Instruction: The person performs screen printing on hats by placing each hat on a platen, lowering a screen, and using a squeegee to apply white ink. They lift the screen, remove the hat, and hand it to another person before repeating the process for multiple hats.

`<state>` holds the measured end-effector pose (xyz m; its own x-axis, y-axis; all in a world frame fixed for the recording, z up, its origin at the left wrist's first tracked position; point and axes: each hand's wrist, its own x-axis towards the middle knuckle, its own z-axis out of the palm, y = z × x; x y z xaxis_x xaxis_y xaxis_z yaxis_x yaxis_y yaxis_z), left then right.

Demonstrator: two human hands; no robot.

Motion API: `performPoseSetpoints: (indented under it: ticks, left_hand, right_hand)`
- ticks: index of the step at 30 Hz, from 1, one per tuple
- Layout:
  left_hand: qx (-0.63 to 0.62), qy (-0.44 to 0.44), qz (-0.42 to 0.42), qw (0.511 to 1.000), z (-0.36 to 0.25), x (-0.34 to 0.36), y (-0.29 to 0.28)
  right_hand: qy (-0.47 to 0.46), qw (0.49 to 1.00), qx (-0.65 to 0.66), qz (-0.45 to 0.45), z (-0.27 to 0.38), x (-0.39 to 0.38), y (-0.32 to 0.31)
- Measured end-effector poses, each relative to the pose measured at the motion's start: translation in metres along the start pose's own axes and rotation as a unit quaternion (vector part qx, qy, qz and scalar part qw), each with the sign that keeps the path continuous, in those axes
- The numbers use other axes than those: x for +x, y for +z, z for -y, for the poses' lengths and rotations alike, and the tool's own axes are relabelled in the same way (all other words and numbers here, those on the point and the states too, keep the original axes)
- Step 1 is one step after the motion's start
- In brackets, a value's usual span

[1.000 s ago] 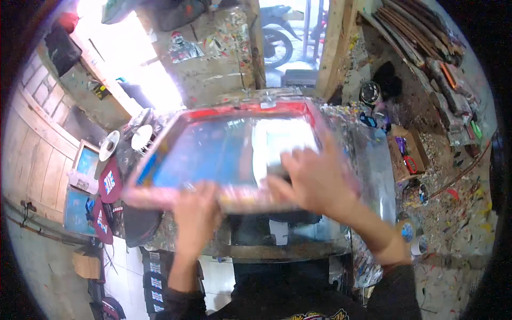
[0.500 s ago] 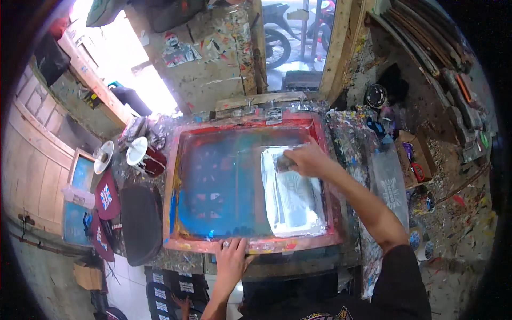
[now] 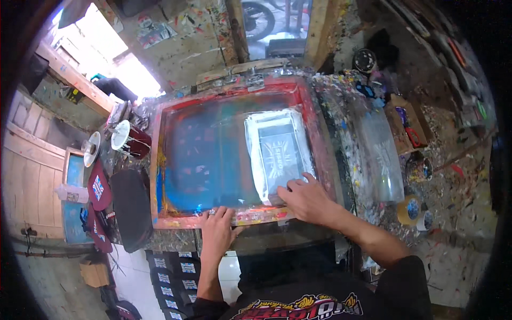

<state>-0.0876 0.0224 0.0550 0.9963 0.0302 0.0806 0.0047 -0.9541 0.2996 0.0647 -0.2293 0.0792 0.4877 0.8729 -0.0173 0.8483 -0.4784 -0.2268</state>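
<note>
A screen printing frame (image 3: 181, 220) with a pinkish-red painted wooden border lies flat before me. Its mesh (image 3: 208, 154) is stained blue and teal. Along the right part of the mesh, white ink (image 3: 256, 160) surrounds a pale stencil design (image 3: 278, 154). My left hand (image 3: 216, 226) grips the near rail, fingers over the top. My right hand (image 3: 306, 200) is closed at the near right end of the inked area, on a squeegee that is almost wholly hidden beneath it.
Left of the frame are an ink-streaked tub (image 3: 130, 140), a dark padded board (image 3: 132, 210) and maroon cap pieces (image 3: 100, 186). To the right lie a clear printed sheet (image 3: 385, 160), tape rolls (image 3: 409, 209) and a cardboard box (image 3: 413, 114). Dark printed pieces (image 3: 170, 282) sit below.
My right hand has come from the far end of the white ink down to its near end, leaving the design plainer. My left hand stays on the near rail. The whole view has shifted.
</note>
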Motion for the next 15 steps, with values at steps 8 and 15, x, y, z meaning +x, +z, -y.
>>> performPoseSetpoints:
  ticks: [8,15]
  left_hand:
    - [0.011,0.068,-0.043,0.997,-0.015,0.029,-0.119]
    - [-0.090,0.142,-0.241,0.956,-0.035,0.083,-0.065]
  right_hand:
    - [0.077,0.943,-0.110,-0.305,0.050,-0.007,-0.077]
    - [0.054,0.908,-0.147,-0.388,0.011,0.083,-0.228]
